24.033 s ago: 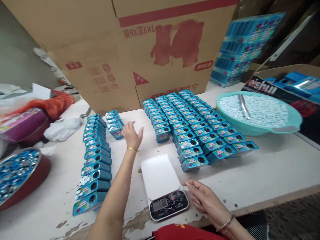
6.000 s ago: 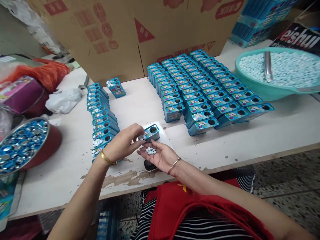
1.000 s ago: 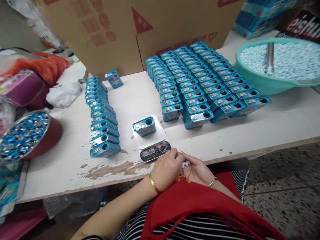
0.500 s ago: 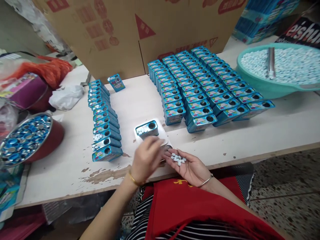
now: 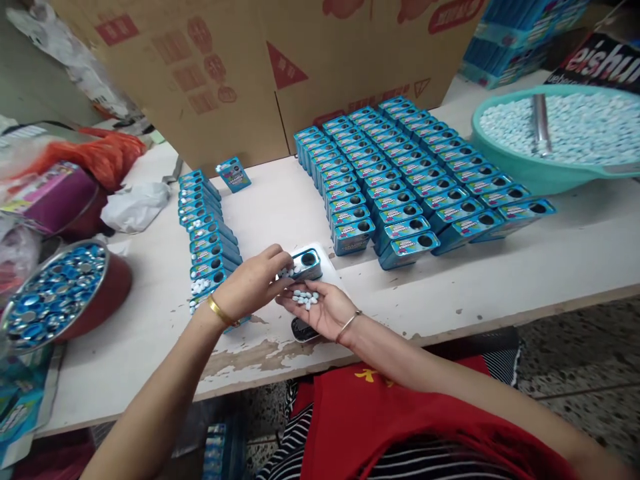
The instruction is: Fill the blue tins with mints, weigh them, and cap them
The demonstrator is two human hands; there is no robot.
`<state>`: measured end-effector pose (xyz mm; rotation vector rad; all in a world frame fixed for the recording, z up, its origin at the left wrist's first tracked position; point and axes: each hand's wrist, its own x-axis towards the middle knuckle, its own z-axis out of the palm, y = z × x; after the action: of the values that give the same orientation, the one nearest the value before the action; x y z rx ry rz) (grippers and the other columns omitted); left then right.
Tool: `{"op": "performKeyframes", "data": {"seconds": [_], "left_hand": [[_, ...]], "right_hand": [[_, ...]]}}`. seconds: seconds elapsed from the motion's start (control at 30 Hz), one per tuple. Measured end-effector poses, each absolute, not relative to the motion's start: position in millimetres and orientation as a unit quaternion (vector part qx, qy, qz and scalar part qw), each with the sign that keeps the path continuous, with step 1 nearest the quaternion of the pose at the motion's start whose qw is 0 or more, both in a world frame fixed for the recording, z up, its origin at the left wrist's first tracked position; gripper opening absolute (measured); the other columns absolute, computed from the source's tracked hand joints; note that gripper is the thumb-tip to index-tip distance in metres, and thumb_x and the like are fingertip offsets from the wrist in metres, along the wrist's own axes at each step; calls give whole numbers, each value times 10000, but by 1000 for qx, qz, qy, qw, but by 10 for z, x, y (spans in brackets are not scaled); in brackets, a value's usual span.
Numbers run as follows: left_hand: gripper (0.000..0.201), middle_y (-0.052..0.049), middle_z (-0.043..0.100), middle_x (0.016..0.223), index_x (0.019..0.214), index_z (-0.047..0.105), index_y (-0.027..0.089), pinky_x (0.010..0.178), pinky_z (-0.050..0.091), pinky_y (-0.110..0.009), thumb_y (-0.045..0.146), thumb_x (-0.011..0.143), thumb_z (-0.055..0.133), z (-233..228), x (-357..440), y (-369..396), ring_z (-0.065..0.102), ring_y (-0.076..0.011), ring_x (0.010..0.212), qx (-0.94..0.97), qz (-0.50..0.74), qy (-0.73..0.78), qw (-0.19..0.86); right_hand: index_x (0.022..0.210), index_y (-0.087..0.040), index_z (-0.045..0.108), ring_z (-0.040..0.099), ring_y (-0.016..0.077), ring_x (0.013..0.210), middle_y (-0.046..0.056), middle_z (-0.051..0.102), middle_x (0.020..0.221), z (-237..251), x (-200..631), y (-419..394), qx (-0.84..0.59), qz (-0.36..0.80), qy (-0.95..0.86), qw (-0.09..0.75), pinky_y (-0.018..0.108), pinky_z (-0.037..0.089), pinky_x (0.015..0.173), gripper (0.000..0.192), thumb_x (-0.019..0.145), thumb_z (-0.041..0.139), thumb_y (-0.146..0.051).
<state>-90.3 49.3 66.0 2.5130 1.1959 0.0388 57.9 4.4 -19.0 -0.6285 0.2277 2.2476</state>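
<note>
Your left hand [image 5: 260, 277] had moved to the blue tin [image 5: 306, 265] on the scale [image 5: 330, 272] near the table's [image 5: 150, 333] front edge, fingers bent around what I couldn't tell, and your wide right hand [image 5: 327, 312] held loose candies [image 5: 306, 298] that could roll off if it tipped.
</note>
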Motion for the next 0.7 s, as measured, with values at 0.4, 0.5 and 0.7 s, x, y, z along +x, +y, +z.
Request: {"op": "performKeyframes", "data": {"seconds": [0.4, 0.5, 0.7], "left_hand": [[72, -34, 512, 871, 856, 536, 169, 628, 396, -236, 221, 858, 487, 757, -902, 628, 480, -110, 693, 904, 0, 364, 224], [102, -38, 523, 876, 896, 547, 173, 641, 412, -231, 200, 880, 450, 777, -870, 490, 500, -116, 725, 911, 13, 343, 228], [217, -45, 575, 917, 1100, 542, 187, 650, 445, -230, 209, 897, 469, 800, -877, 231, 550, -118, 760, 914, 66, 335, 219]], "right_hand": [[888, -88, 567, 689, 177, 733, 92, 706, 750, -83, 446, 112, -250, 878, 116, 392, 359, 574, 798, 202, 846, 375, -40], [844, -101, 563, 657, 151, 629, 62, 681, 662, -95, 445, 135, -249, 881, 114, 386, 311, 584, 703, 189, 826, 388, -34], [783, -82, 570, 633, 131, 535, 59, 645, 584, -84, 477, 130, -237, 897, 111, 355, 214, 551, 531, 199, 846, 381, -70]]}}
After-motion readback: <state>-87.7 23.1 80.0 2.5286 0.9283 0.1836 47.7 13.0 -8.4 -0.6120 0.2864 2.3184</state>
